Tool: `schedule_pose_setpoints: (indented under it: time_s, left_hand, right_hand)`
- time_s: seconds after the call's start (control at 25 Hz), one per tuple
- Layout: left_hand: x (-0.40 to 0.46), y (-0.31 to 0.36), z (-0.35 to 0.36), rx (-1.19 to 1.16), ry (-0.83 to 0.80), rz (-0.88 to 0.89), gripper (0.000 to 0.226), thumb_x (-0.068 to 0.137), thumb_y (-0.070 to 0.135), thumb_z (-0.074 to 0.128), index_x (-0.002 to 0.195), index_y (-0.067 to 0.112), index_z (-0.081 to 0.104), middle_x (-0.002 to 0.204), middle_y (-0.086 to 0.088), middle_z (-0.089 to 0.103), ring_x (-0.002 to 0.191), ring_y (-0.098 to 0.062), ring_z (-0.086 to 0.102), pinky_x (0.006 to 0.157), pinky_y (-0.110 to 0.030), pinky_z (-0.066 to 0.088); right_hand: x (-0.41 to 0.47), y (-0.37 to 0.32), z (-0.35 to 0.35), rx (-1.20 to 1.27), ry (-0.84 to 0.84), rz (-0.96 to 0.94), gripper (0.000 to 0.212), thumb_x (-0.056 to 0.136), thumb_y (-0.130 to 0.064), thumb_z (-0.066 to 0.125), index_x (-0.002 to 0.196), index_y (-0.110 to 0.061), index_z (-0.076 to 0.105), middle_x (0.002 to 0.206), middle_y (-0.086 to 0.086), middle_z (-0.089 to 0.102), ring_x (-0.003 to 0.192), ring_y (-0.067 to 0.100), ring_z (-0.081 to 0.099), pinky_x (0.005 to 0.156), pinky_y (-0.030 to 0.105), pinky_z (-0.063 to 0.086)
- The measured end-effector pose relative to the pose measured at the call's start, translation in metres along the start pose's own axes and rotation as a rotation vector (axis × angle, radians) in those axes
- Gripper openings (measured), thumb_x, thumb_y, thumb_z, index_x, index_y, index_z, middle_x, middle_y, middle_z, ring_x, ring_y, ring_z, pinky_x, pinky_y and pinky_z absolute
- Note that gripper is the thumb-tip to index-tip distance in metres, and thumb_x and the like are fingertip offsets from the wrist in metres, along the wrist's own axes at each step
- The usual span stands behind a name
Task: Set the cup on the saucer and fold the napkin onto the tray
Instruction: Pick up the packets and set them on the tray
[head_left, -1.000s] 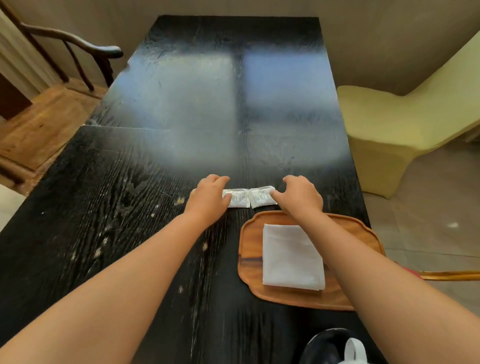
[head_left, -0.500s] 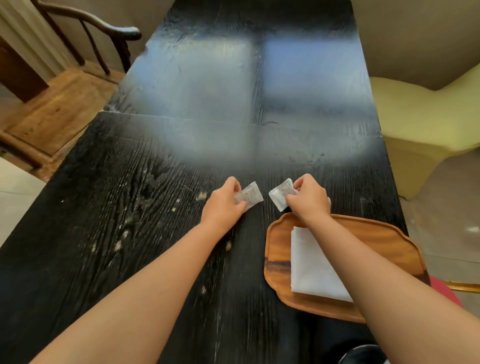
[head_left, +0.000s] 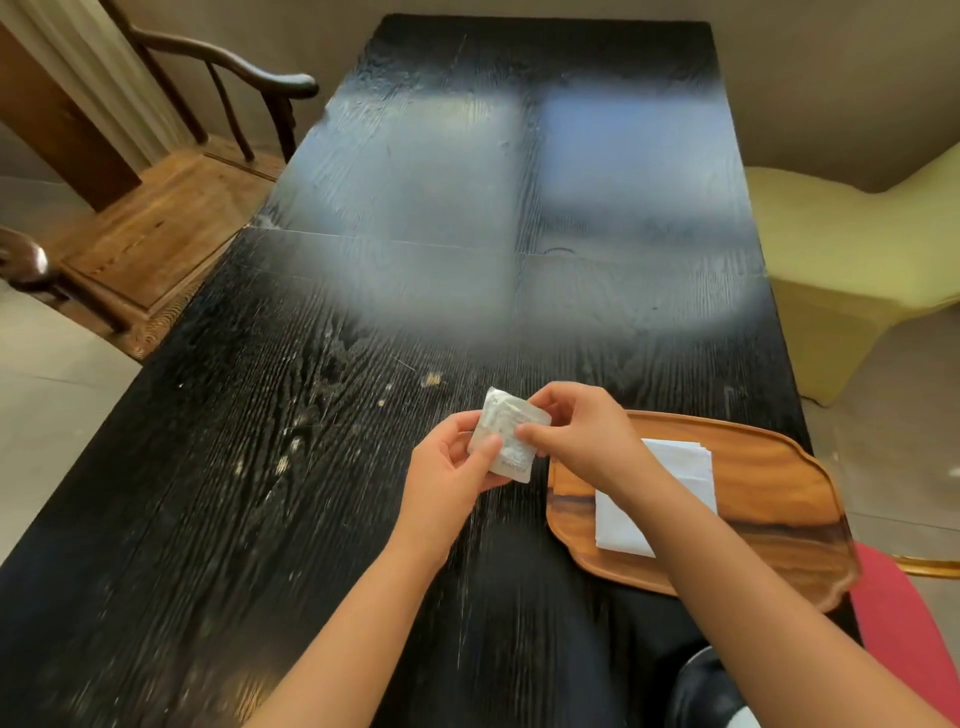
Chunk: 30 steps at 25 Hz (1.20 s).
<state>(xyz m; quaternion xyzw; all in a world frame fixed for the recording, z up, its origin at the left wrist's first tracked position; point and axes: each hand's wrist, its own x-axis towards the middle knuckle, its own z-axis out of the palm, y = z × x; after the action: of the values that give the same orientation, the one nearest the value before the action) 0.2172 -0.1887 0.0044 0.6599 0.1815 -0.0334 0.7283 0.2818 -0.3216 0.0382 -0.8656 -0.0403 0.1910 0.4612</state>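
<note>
Your folded napkin lies flat on the tray, light and limp; pinch it by an edge. Both hands hold fingers clamped on small sachets above the desk.

light: soft daylight | glare: pale window reflection on table | edges: wide-angle bend; slight blur

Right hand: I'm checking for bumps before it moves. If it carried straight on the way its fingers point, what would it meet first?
The right hand points left, fingers pinching the small packet. Going on, it would meet the left hand, whose fingers hold the same packet, though depth is hard to judge.
</note>
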Motion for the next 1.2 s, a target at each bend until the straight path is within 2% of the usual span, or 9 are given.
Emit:
schedule_pose_setpoints:
  time_s: [0.12, 0.32, 0.4, 0.52, 0.68, 0.84, 1.0, 1.08, 1.2]
  left_hand:
    - [-0.011, 0.0, 0.001, 0.051, -0.011, 0.078, 0.022, 0.09, 0.003, 0.054, 0.103, 0.019, 0.063, 0.092, -0.004, 0.072, 0.087, -0.016, 0.07, 0.074, -0.034, 0.057]
    - [-0.025, 0.007, 0.012, 0.126, -0.018, 0.08, 0.022, 0.091, 0.006, 0.053, 0.102, 0.021, 0.064, 0.094, -0.005, 0.072, 0.086, -0.014, 0.069, 0.07, -0.027, 0.057]
    - [-0.028, 0.008, 0.019, -0.001, 0.069, -0.157, 0.024, 0.092, 0.024, 0.053, 0.112, 0.012, 0.061, 0.102, -0.008, 0.07, 0.09, -0.016, 0.069, 0.069, -0.029, 0.057]
    - [-0.034, 0.022, 0.021, -0.448, -0.026, -0.568, 0.059, 0.087, 0.051, 0.047, 0.104, -0.003, 0.064, 0.099, -0.018, 0.072, 0.085, -0.025, 0.071, 0.072, -0.032, 0.055]
    - [-0.039, 0.03, 0.031, -0.484, -0.088, -0.44, 0.015, 0.088, 0.016, 0.055, 0.085, 0.007, 0.067, 0.072, -0.005, 0.075, 0.062, -0.012, 0.071, 0.055, -0.021, 0.057]
    - [-0.047, 0.022, 0.042, -0.218, -0.015, -0.163, 0.021, 0.089, 0.002, 0.053, 0.088, 0.015, 0.07, 0.078, -0.001, 0.075, 0.072, -0.012, 0.07, 0.059, -0.02, 0.055]
    - [-0.057, 0.021, 0.048, -0.016, -0.002, 0.132, 0.031, 0.086, -0.003, 0.057, 0.087, 0.024, 0.072, 0.084, 0.004, 0.076, 0.084, -0.012, 0.07, 0.074, -0.023, 0.055]
    - [-0.064, 0.026, 0.053, 0.008, -0.049, 0.193, 0.031, 0.085, -0.005, 0.058, 0.087, 0.022, 0.072, 0.083, 0.005, 0.076, 0.084, -0.01, 0.07, 0.074, -0.02, 0.053]
    - [-0.07, 0.029, 0.061, 0.004, -0.04, 0.18, 0.024, 0.083, -0.002, 0.062, 0.088, 0.019, 0.072, 0.085, 0.001, 0.076, 0.084, -0.012, 0.07, 0.073, -0.022, 0.054]
  right_hand:
    - [-0.01, 0.002, -0.008, -0.071, 0.017, -0.033, 0.033, 0.076, -0.021, 0.071, 0.106, -0.026, 0.059, 0.093, 0.001, 0.062, 0.078, 0.017, 0.058, 0.073, 0.033, 0.051]
    - [-0.031, 0.006, -0.021, -0.014, 0.014, -0.155, 0.01, 0.08, -0.011, 0.067, 0.078, -0.022, 0.067, 0.075, -0.001, 0.067, 0.067, 0.016, 0.063, 0.056, 0.02, 0.049]
    - [-0.036, 0.006, -0.024, -0.136, 0.172, -0.304, 0.01, 0.08, -0.008, 0.065, 0.075, -0.017, 0.066, 0.07, -0.005, 0.062, 0.063, 0.012, 0.059, 0.058, 0.022, 0.049]
    - [-0.049, 0.008, -0.03, -0.462, 0.35, -0.686, 0.006, 0.078, -0.005, 0.062, 0.074, -0.01, 0.063, 0.074, 0.003, 0.061, 0.061, 0.021, 0.056, 0.052, 0.036, 0.048]
    - [-0.071, 0.022, -0.033, -0.874, 0.369, -1.025, 0.013, 0.076, -0.001, 0.057, 0.07, -0.011, 0.061, 0.074, 0.004, 0.063, 0.061, 0.024, 0.055, 0.059, 0.033, 0.042]
    - [-0.086, 0.041, -0.04, -0.789, 0.365, -0.891, 0.014, 0.082, -0.026, 0.06, 0.091, -0.017, 0.067, 0.093, 0.001, 0.067, 0.085, 0.018, 0.06, 0.085, 0.037, 0.04]
    - [-0.088, 0.028, -0.053, -0.239, 0.317, -0.463, 0.045, 0.079, -0.041, 0.059, 0.12, -0.023, 0.056, 0.109, -0.001, 0.059, 0.102, 0.01, 0.052, 0.09, 0.028, 0.041]
    - [-0.087, 0.02, -0.057, -0.09, 0.235, -0.339, 0.035, 0.08, -0.034, 0.065, 0.112, -0.023, 0.062, 0.102, -0.006, 0.063, 0.093, 0.004, 0.055, 0.086, 0.021, 0.044]
    - [-0.09, 0.016, -0.06, 0.003, 0.196, -0.284, 0.006, 0.082, -0.018, 0.066, 0.086, -0.021, 0.07, 0.081, -0.011, 0.068, 0.078, 0.009, 0.061, 0.076, 0.032, 0.051]
